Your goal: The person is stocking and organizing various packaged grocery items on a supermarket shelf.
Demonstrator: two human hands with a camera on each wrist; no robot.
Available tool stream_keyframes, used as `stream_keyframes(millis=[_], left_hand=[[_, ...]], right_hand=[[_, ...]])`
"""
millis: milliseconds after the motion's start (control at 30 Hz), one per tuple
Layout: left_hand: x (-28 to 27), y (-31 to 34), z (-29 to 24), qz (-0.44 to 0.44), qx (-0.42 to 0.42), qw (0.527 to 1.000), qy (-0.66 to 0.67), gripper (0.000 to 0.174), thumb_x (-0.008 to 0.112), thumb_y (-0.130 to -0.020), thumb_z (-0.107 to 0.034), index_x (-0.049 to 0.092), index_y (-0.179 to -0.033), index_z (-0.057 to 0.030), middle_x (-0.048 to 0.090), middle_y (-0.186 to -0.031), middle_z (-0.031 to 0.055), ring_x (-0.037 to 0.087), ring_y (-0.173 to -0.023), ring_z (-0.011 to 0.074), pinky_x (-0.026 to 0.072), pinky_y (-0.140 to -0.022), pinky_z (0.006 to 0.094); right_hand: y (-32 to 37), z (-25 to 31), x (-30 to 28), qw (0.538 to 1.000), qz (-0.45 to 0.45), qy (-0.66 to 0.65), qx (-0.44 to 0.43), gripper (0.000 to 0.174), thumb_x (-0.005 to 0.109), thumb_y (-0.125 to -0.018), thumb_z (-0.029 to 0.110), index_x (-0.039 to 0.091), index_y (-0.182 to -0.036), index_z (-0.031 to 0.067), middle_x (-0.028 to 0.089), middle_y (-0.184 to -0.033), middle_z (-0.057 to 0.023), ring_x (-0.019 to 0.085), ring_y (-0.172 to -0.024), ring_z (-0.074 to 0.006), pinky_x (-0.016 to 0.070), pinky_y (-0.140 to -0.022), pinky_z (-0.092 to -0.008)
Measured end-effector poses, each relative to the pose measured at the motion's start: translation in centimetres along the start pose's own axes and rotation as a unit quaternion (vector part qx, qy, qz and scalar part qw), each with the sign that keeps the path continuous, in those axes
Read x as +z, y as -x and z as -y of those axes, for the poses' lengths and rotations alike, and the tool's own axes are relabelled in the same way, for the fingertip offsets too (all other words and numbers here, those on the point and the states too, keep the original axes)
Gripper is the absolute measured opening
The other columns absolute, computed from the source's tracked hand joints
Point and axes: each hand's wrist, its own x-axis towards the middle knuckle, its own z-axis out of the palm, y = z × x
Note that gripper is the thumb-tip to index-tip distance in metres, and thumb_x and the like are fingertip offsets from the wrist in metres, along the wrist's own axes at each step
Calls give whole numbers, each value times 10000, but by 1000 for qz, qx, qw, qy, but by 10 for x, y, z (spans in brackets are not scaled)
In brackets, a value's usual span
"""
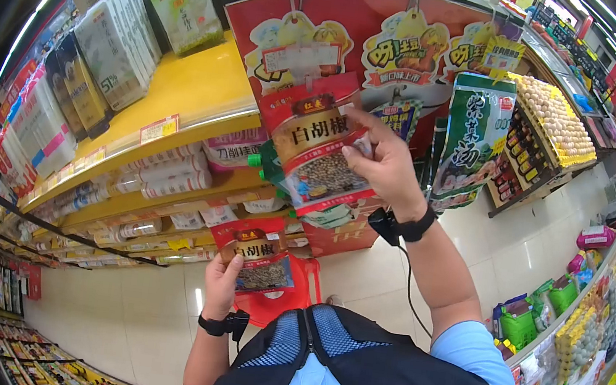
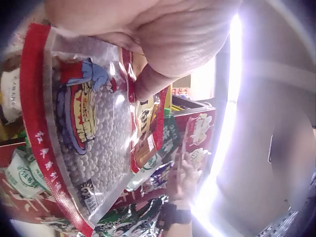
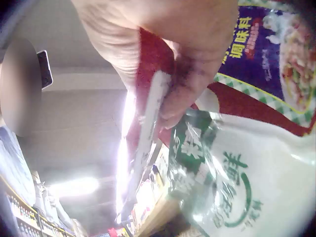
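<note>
In the head view my right hand [image 1: 388,164] grips the right edge of a red bag of white peppercorns [image 1: 322,167], thumb on its front. It is held up before a red display panel [image 1: 253,13]. Lower down, my left hand [image 1: 221,282] pinches a second red bag of white peppercorns [image 1: 261,271] by its left side, thumb on top. The left wrist view shows that bag's clear window [image 2: 98,133] full of pale round grains. From the right wrist, the bag in my right hand [image 3: 168,49] appears nearly edge-on, close to a green and white packet [image 3: 227,182].
Green soup packets [image 1: 476,136] hang on the panel's right. To the left runs a yellow shelf [image 1: 204,95] with boxes and wrapped noodles. A red plastic stool or basket [image 1: 296,291] is below my left hand. Stacked eggs [image 1: 555,123] stand at the far right.
</note>
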Motion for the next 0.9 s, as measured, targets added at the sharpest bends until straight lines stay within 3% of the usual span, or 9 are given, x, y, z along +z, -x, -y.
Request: stream_keyframes(millis=[100,233,267,400,467,600,900], left_hand=[[7,-1,-35,26,36,999,3,300,531,-967,-100,530,-1246,10,617,-1159,71,572,-1034,132,435,-933,296],[40,-17,-99,33,104,993,33,281,520,-962,-68,532,-1226,27,616,-1146,74,580,-1025,137,447,-924,297],[53,-24,-114,45,110,993,27,298,513,-962,-62,518,-1245,32,603,-1171,80,577,-1041,145,446,-929,302],[110,-69,-149,84,128,988,25,331,505,-968,-67,494,-1282,38,581,-1219,87,565,-1076,147,437,-946,300],[134,-90,-151,121,131,982,60,314,529,-968,-85,519,-1260,31,605,-1200,79,567,-1071,131,425,-954,285],[162,-112,-138,100,137,980,109,269,556,-962,-98,556,-1205,18,641,-1158,83,598,-1052,139,452,-933,278],[171,-121,-119,37,143,987,60,267,576,-961,-132,601,-1170,32,649,-1120,58,574,-1008,107,430,-916,263]], right_hand=[[19,-18,13,997,-68,-30,-11,531,648,-820,-12,540,-1332,77,607,-861,21,427,-663,-6,388,-568,-179],[52,-48,15,984,-145,78,-68,505,648,-823,-6,554,-1314,67,648,-921,-80,567,-673,-89,491,-627,-228],[64,-55,17,980,-168,86,-56,459,644,-826,3,574,-1278,41,657,-977,-130,644,-748,-141,528,-682,-252],[111,-89,16,982,-153,114,-1,393,637,-842,13,591,-1233,7,670,-960,-110,650,-780,-123,526,-695,-236],[131,-98,9,984,-124,102,70,350,626,-862,5,589,-1209,-35,674,-953,-87,624,-776,-93,516,-711,-221],[154,-93,-8,984,-117,74,112,285,641,-854,32,631,-1128,-44,686,-937,-91,641,-775,-102,504,-682,-214],[185,-127,-29,981,-105,85,142,266,651,-844,69,649,-1089,-36,700,-846,-105,670,-739,-130,536,-685,-253]])
